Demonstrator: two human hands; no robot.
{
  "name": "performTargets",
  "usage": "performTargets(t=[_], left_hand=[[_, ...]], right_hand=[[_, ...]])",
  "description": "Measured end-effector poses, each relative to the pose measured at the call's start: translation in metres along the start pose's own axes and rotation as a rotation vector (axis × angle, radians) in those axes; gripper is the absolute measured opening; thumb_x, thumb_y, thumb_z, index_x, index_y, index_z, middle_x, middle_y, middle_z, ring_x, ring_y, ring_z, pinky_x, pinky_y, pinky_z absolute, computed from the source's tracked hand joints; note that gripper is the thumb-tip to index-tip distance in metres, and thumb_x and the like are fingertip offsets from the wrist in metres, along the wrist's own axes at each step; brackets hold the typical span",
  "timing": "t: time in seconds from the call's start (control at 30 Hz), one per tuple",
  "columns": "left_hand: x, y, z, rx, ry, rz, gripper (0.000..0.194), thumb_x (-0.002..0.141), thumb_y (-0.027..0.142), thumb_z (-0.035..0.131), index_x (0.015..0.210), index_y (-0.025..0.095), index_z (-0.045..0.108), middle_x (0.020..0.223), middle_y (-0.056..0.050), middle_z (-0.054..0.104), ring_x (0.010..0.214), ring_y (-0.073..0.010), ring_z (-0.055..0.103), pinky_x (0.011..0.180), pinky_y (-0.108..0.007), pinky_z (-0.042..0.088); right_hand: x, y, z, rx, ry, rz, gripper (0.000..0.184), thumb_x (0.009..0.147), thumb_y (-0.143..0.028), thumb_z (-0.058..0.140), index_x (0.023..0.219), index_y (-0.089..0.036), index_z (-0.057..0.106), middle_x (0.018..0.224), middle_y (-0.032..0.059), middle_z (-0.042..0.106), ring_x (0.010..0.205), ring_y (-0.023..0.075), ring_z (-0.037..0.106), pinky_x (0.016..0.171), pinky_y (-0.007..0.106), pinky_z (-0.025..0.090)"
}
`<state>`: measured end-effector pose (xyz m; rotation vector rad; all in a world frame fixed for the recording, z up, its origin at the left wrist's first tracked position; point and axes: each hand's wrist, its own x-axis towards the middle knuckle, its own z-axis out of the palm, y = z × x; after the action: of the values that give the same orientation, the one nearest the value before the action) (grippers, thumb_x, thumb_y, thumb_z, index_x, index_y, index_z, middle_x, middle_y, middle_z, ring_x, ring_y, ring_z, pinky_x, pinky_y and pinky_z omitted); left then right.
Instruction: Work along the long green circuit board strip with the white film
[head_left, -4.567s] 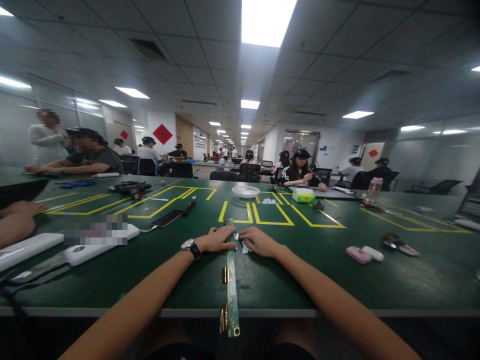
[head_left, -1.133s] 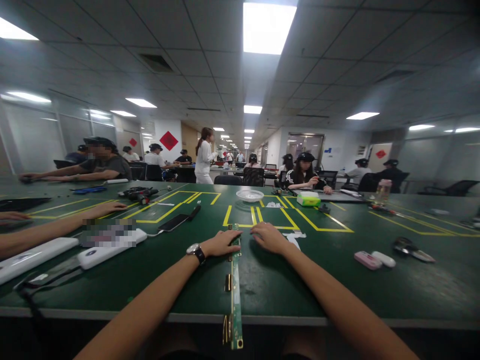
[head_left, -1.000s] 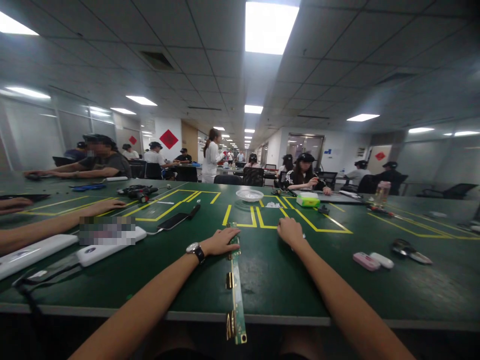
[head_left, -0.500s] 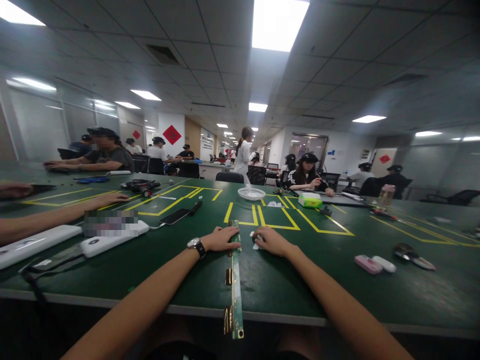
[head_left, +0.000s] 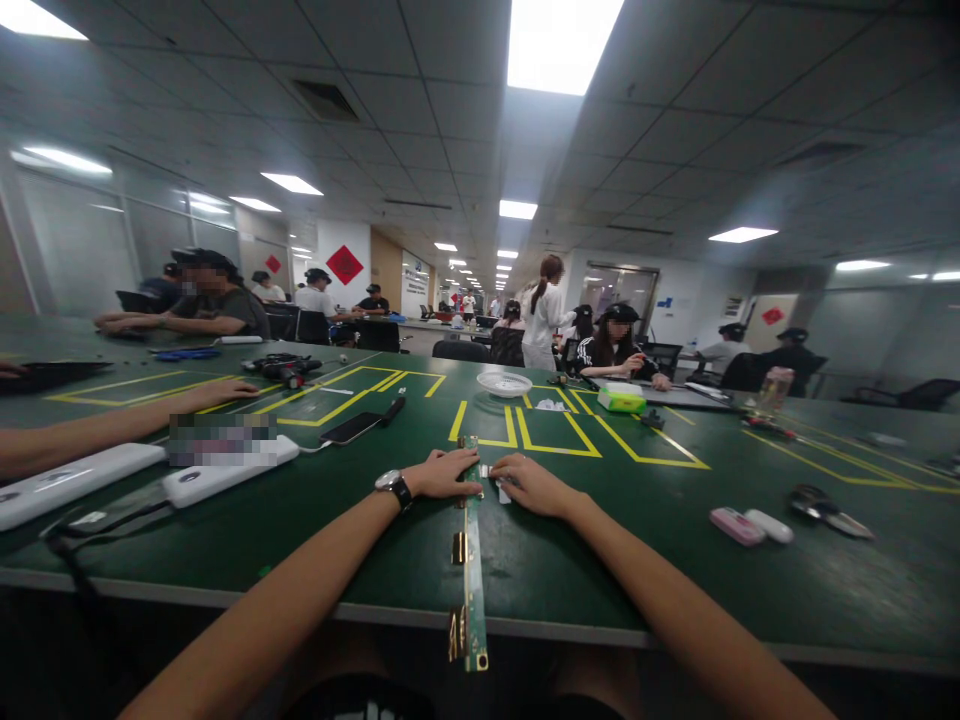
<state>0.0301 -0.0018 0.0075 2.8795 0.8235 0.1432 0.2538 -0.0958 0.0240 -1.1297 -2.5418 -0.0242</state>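
Note:
A long, narrow green circuit board (head_left: 474, 590) lies lengthwise in front of me, its near end jutting over the table edge. Gold-coloured flex strips (head_left: 458, 548) stick out from its left side. My left hand (head_left: 442, 474), with a watch on the wrist, holds the board down near its far end, fingers and thumb across it. Just right of the board, my right hand (head_left: 529, 484) has its fingers closed on a small white flat piece (head_left: 503, 493). That piece's silvery end (head_left: 484, 471) is at the board's right edge; contact cannot be told.
Yellow tape outlines mark the green table (head_left: 600, 560). Ahead are a white basket (head_left: 505, 384), a phone (head_left: 352, 428) and a green-and-white pack (head_left: 621, 398). White power strips (head_left: 229, 470) lie left, beside another person's arm (head_left: 112, 425). A pink case (head_left: 736, 527) is at right.
My right hand has moved slightly left, bringing the white piece to the board's edge. My left hand stays on the board. In the background, a standing person has moved right.

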Motion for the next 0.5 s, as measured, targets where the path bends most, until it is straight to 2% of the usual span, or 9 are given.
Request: performTargets(t=[0.3,0.5], left_hand=[[-0.0031,0.0042,-0.0044,-0.016,-0.013,-0.014,0.073,0.087,0.069,0.035,0.144,0.024,0.028,0.151,-0.011,0.022,0.136,-0.0293,0.023,0.105,-0.046,0.018],[-0.0028,0.0044,-0.0042,-0.012,-0.020,-0.017,0.075,0.087,0.070,0.035,0.144,0.022,0.028,0.151,-0.012,0.021,0.137,-0.0288,0.022,0.105,-0.046,0.018]], right_hand=[[-0.0010,0.0022,0.0013,0.015,0.001,0.001,0.033,0.088,-0.017,0.044,0.115,-0.016,0.063,0.114,0.0097,0.062,0.106,0.0187,0.054,0.098,0.033,0.039],[-0.0006,0.0040,0.0025,0.032,0.006,0.011,0.032,0.088,-0.016,0.045,0.113,-0.017,0.064,0.113,0.0086,0.062,0.106,0.0184,0.054,0.098,0.033,0.038]])
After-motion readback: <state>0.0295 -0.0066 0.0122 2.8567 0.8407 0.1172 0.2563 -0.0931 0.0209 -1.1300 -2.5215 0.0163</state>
